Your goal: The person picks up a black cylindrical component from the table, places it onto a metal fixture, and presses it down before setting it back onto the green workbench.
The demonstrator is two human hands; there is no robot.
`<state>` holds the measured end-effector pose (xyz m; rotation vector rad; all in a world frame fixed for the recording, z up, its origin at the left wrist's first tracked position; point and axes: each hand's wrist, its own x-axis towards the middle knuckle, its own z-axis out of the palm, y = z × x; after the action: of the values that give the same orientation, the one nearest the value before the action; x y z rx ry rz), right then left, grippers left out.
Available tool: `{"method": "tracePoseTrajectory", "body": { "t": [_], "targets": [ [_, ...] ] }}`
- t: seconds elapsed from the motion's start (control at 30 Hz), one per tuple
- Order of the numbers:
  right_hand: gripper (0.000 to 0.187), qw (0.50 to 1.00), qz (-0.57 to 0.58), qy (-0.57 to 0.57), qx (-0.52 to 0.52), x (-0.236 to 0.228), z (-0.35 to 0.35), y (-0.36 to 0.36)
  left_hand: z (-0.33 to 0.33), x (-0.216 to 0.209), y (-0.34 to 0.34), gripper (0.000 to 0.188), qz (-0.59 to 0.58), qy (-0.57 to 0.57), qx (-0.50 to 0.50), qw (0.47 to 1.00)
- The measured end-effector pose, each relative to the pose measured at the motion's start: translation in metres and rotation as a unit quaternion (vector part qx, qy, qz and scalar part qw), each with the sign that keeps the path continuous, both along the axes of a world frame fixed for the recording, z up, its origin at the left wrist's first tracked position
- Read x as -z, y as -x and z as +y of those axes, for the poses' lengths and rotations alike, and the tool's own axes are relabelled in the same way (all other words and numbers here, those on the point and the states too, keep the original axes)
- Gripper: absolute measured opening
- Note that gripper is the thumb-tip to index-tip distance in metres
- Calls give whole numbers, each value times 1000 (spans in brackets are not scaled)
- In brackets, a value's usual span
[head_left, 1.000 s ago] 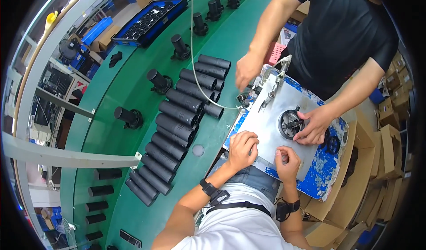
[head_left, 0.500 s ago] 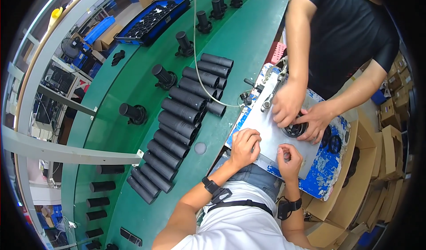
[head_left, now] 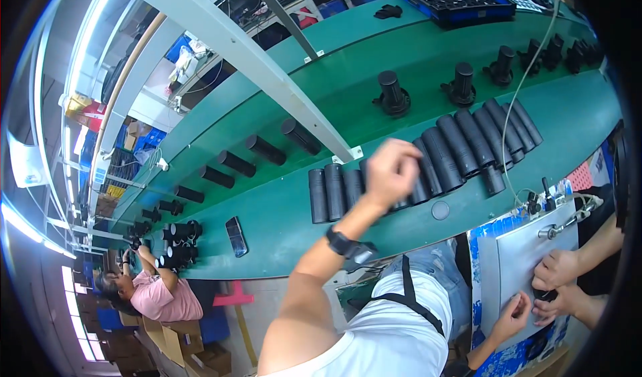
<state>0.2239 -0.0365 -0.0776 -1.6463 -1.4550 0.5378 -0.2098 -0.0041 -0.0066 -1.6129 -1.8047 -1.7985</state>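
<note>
My left hand is raised over the row of black tubes on the green bench. Its fingers are loosely bent with the thumb apart, and nothing shows in them; whether it touches a tube I cannot tell. By the edge of a metal plate is my right hand, its fingers curled in toward the thumb with no object visible. Close beside it, a co-worker's hands work on a dark part, mostly covered by their fingers.
Black tubes on round bases stand along the sunken green strip, with loose tubes farther left. A white post rises from the bench. A phone lies near its edge. Another person in pink sits at left.
The view has swung left. My left hand has left the plate's edge and moved out over the tubes. My right hand stays by the plate with its fingers curled.
</note>
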Motion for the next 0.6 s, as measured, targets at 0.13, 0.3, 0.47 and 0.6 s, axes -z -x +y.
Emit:
{"method": "tracePoseTrajectory", "body": {
  "t": [0.13, 0.3, 0.47, 0.6],
  "targets": [
    [16, 1000, -8, 16, -8, 1, 0, -1, -66, 35, 104, 12, -109, 42, -222, 968],
    [16, 998, -59, -4, -12, -1, 0, 3, -96, 64, 231, 74, 123, 153, -506, 840],
    [16, 999, -44, 16, 2, -10, -5, 8, -82, 73, 258, 76, 8, 404, -368, 837],
    [15, 999, -31, 14, 1, -10, -6, 10, -94, 73, 244, 61, 91, 295, -463, 831]
  ]
}}
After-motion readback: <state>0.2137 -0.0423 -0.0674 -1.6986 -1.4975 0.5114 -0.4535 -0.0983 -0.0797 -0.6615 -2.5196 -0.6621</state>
